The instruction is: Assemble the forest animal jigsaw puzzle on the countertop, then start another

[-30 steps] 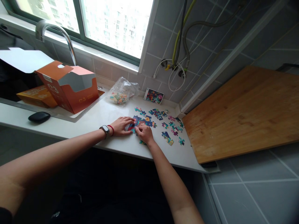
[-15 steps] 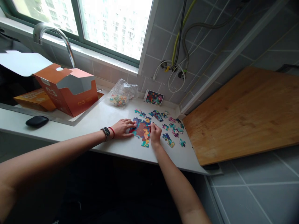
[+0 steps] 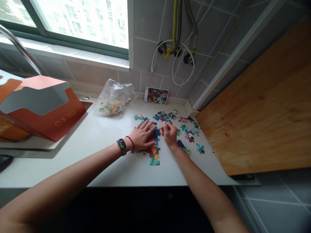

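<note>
A partly joined jigsaw puzzle (image 3: 154, 161) lies on the white counter, much of it covered by my left hand (image 3: 142, 136). That hand rests flat on the joined part with its fingers spread. Just right of the puzzle's upper edge, my right hand (image 3: 170, 134) is closed in a pinch on a small puzzle piece (image 3: 161, 131), its far end hidden by the fingers. Loose puzzle pieces (image 3: 188, 132) are scattered behind and to the right of my right hand. One single piece (image 3: 200, 148) lies farther right. Part of another joined clump (image 3: 186, 150) shows beside my right wrist.
A picture card (image 3: 156, 96) leans against the tiled wall. A clear plastic bag (image 3: 114, 102) with more pieces sits at the back left. An orange box (image 3: 60, 119) stands by the sink. On the right a wooden board (image 3: 262, 110) borders the counter.
My left hand has shifted from the puzzle's left side onto its middle. My right hand, still pinching, has drawn slightly right from the puzzle's edge. The view has moved closer and to the right.
</note>
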`<state>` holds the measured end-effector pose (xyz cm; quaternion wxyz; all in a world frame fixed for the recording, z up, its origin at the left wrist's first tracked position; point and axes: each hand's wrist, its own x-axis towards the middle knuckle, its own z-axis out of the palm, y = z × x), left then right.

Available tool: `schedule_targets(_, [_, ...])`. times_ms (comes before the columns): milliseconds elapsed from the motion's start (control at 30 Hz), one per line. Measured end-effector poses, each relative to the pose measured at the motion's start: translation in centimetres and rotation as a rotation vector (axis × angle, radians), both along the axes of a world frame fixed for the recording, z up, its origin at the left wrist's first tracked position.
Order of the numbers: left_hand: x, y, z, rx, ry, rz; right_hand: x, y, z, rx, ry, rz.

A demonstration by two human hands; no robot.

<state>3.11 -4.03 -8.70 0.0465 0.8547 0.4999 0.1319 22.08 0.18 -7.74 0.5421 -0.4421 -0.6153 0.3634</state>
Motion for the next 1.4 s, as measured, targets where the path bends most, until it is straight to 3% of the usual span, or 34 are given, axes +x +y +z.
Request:
schedule_targets(100, [1.8, -0.7, -2.1, -0.023, 0.007, -0.031, 0.4, -0.2, -0.4, -0.032, 0.023, 0.002])
schedule_targets(233, [2.0, -0.7, -2.8, -0.023, 0.017, -0.029, 0.4, -0.5, -0.7, -0.045, 0.016, 0.031])
schedule_targets(567, [1.6, -0.4, -3.0, -0.017, 0.055, -0.045, -0.1, 0.0, -1.3, -0.075, -0.003, 0.064])
schedule_targets(833, [1.4, -0.4, -1.9, -0.074, 0.047, -0.051, 0.5, 0.8, -1.2, -0.107, 0.018, 0.053])
schedule_targets(1400, [1.5, -0.7, -1.7, -0.071, 0.038, -0.049, 1.1, 0.2, -0.8, 0.036, -0.23, 0.309])
